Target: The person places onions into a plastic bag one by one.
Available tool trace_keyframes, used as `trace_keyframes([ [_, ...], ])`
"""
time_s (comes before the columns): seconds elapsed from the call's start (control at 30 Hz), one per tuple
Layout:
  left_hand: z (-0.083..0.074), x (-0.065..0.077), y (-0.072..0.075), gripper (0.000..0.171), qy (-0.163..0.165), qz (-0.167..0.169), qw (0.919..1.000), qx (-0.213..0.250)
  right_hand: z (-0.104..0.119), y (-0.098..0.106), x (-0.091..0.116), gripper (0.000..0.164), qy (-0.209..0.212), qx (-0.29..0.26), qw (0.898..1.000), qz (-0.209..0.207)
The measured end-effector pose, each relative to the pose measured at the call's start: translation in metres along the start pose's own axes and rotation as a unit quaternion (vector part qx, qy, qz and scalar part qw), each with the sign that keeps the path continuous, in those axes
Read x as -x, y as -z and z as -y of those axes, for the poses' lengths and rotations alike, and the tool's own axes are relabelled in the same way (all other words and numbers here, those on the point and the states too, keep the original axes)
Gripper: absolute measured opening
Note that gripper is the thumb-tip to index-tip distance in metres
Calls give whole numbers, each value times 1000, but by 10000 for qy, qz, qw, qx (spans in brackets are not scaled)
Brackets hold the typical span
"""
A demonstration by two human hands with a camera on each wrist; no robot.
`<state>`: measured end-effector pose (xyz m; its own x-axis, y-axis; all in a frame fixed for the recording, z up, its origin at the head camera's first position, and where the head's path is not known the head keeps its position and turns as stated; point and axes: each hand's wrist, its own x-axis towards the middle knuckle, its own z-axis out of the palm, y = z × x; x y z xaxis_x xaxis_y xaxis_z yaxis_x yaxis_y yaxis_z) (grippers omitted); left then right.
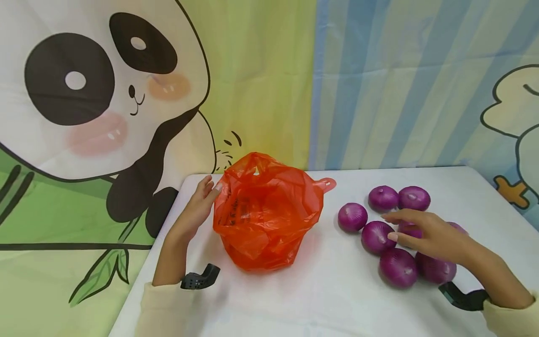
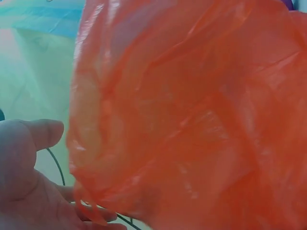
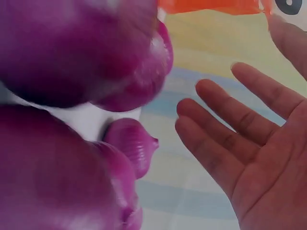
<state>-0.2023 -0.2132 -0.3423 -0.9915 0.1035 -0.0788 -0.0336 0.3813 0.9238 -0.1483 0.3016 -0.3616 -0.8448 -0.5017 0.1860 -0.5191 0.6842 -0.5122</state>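
Observation:
A red plastic bag (image 1: pixel 269 220) stands with its mouth spread wide on the white table. Beside its left edge is my left hand (image 1: pixel 198 208), fingers extended; in the left wrist view the thumb (image 2: pixel 48 133) is apart from the film and some fingers pass behind a loop of the bag (image 2: pixel 192 124). Over a cluster of purple onions my right hand (image 1: pixel 433 234) reaches, partly covering some of them. The nearest to its fingertips is one onion (image 1: pixel 376 238). In the right wrist view the fingers (image 3: pixel 244 122) are spread and hold nothing, apart from the onions (image 3: pixel 127 143).
A single onion (image 1: pixel 352 217) lies on the cluster's left side, and two more, one of them an onion (image 1: pixel 414 198), sit at the back. The white table (image 1: pixel 290 304) ends in front of a printed cloth backdrop (image 1: pixel 261 84) with a panda.

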Motion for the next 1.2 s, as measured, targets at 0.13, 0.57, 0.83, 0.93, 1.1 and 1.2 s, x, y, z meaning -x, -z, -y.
trace_keyframes([
  [0.13, 7, 0, -6, 77, 100, -81, 9993, 355, 1, -10, 15, 43, 28, -254, 9997, 49],
  [0.57, 13, -2, -23, 67, 441, -534, 9936, 887, 12, -42, 45, 59, -454, 157, 9988, 76],
  [0.83, 22, -4, -25, 51, 534, -794, 9927, 727, 7, -54, 56, 71, -558, 443, 9975, -30],
  [0.93, 23, -4, -25, 47, 578, -961, 9907, 767, 6, -58, 58, 68, -493, 579, 9970, -134],
  [1.1, 23, -4, -24, 47, 545, -1117, 9875, 968, 8, -60, 58, 69, -499, 586, 9970, -54],
  [1.2, 23, -4, -24, 47, 457, -1151, 9867, 1051, 11, -60, 58, 67, -600, 531, 9967, 82],
])
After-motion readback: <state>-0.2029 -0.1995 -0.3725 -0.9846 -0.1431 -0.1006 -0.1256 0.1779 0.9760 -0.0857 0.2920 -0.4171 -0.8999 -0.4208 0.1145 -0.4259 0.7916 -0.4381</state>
